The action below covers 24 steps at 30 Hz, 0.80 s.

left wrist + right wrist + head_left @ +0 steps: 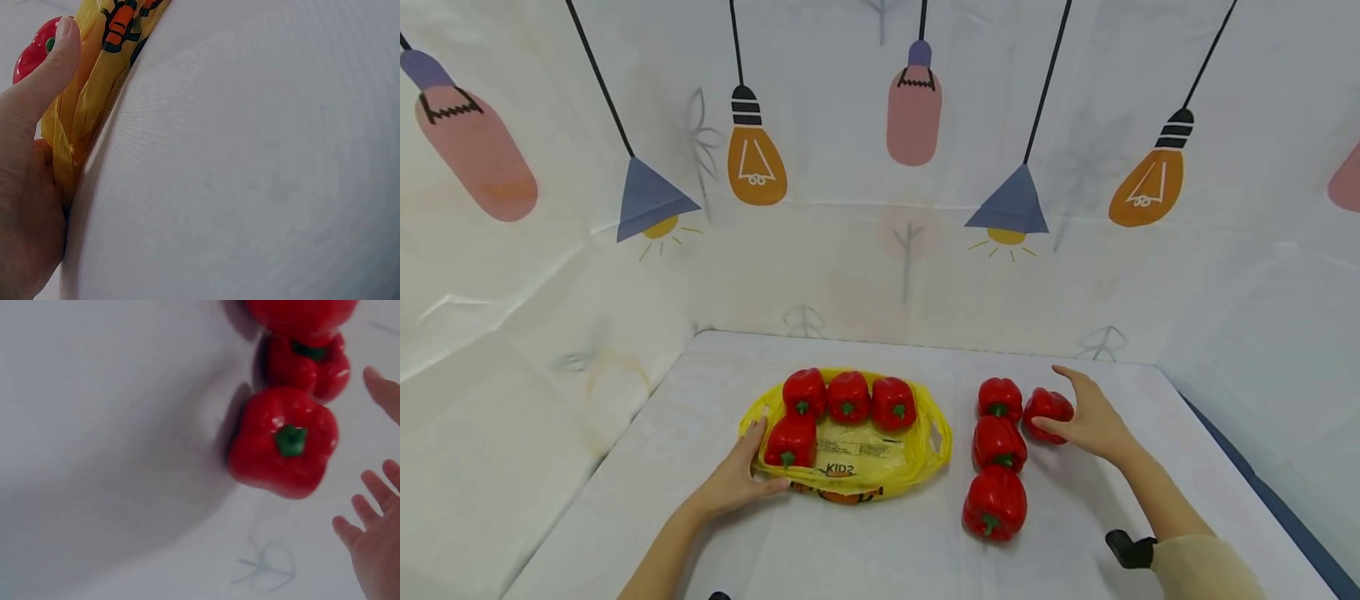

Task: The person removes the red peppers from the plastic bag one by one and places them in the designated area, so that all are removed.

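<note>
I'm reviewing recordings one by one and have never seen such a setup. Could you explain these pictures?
There's no machine here, just a person's bare hands: a left grip and a right grip. The wide picture comes from a camera worn on the head, looking forward and down; the closer two come from cameras worn on each wrist.

On the white table, four red peppers lie in an open yellow bag, and four more peppers lie to its right. The left grip touches the bag's left edge; whether it pinches it, I can't tell. The right grip is spread open at the rightmost pepper, not closed on it.
</note>
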Tool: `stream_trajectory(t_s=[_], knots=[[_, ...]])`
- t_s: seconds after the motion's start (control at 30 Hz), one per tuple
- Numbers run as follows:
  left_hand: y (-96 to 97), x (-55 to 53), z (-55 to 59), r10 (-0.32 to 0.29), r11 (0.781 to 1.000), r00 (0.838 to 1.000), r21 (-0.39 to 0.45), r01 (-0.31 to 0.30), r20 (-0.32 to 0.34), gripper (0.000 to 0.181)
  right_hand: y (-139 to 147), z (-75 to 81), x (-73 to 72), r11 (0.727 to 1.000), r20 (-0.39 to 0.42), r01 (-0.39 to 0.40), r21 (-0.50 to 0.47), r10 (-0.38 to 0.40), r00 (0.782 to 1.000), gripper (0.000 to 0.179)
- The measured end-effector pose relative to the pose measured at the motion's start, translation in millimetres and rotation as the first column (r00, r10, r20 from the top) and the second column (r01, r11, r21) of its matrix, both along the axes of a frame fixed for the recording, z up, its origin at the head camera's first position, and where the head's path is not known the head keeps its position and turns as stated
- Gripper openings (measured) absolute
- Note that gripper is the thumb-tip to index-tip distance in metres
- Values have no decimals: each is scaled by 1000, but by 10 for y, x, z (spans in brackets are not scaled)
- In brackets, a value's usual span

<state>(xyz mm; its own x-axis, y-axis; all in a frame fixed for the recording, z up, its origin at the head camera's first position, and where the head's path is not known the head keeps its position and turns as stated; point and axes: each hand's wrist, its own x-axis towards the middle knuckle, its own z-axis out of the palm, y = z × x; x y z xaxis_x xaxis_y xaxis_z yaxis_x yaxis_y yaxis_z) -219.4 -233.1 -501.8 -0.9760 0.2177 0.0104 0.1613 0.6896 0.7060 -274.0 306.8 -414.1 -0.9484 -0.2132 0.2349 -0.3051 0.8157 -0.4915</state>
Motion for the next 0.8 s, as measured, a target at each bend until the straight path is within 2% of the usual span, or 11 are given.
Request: stream_trajectory(t_s=[0.13, 0.27, 0.5, 0.63, 0.8], knots=[[0, 12, 5, -11, 1000, 1000, 3, 11, -7, 114, -78, 149, 102, 995, -88, -17, -100, 8, 996, 89], [-2, 6, 17, -12, 1000, 1000, 5, 12, 1, 113, -227, 316, 205, 982, -181, -83, -170, 51, 982, 87], [0, -19, 44, -4, 1000, 1000, -2, 4, 5, 114, -464, 552, 337, 980, -292, -142, -140, 96, 952, 89], [2, -14, 49, -2, 1000, 1000, -3, 2, 13, 114, -514, 592, 362, 978, -328, -165, -132, 114, 938, 89], [7, -3, 57, 4, 1000, 1000, -6, -4, 31, 114, -541, 598, 360, 975, -338, -181, -130, 128, 932, 89]])
